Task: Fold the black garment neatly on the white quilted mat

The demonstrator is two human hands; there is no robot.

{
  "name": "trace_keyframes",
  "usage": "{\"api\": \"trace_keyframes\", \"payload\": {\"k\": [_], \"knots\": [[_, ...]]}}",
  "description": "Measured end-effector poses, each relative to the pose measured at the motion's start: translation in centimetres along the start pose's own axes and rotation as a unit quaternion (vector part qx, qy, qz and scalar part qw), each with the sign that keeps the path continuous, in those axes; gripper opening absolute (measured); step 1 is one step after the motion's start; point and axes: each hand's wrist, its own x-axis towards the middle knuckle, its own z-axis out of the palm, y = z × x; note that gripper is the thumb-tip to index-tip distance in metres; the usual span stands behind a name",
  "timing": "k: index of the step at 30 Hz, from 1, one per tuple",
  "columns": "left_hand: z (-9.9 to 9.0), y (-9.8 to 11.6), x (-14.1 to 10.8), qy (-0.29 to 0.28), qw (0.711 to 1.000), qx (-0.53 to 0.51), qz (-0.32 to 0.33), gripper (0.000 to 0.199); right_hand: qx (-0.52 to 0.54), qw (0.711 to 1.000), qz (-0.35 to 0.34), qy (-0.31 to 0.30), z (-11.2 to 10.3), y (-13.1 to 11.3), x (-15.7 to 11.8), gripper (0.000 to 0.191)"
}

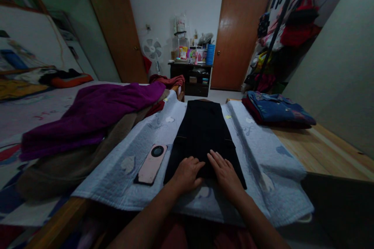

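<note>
A black folded garment (pixel 204 132) lies flat on a pale blue quilted cloth (pixel 257 163), its near edge close to me. My left hand (pixel 188 173) rests on the near left part of the garment, fingers slightly bent and thumb apart. On the near right part lies my right hand (pixel 223 171), palm down with fingers stretched forward. Both hands press on the fabric without visibly gripping it. A pink phone (pixel 152 167) with a round dark camera ring lies on the cloth to the left of the garment.
Purple fabric (pixel 90 113) and a brown blanket (pixel 73 163) are heaped on the bed at left. Folded clothes with denim on top (pixel 277 107) sit on the wooden surface (pixel 304 144) at right. Behind stand a dark cabinet (pixel 189 81) and a fan (pixel 152 49).
</note>
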Motion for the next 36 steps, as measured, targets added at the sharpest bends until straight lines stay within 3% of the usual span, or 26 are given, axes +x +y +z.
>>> {"api": "trace_keyframes", "payload": {"k": [5,18,29,36], "knots": [[0.0,-0.1,0.1,-0.004,1.0,0.002,0.009,0.045,0.03,0.997,-0.036,-0.059,-0.7,0.6,1.2,0.062],[0.6,-0.1,-0.2,0.017,1.0,-0.009,-0.007,0.04,0.059,0.997,-0.036,-0.046,-1.4,0.4,2.0,0.045],[0.8,0.3,-0.5,0.015,1.0,-0.017,-0.021,0.053,0.063,0.996,-0.02,-0.065,-1.7,0.1,2.0,0.054],[0.5,0.6,0.0,-0.002,0.999,0.004,-0.032,0.035,0.06,0.995,-0.021,-0.074,-2.2,-0.1,2.1,0.048]]}}
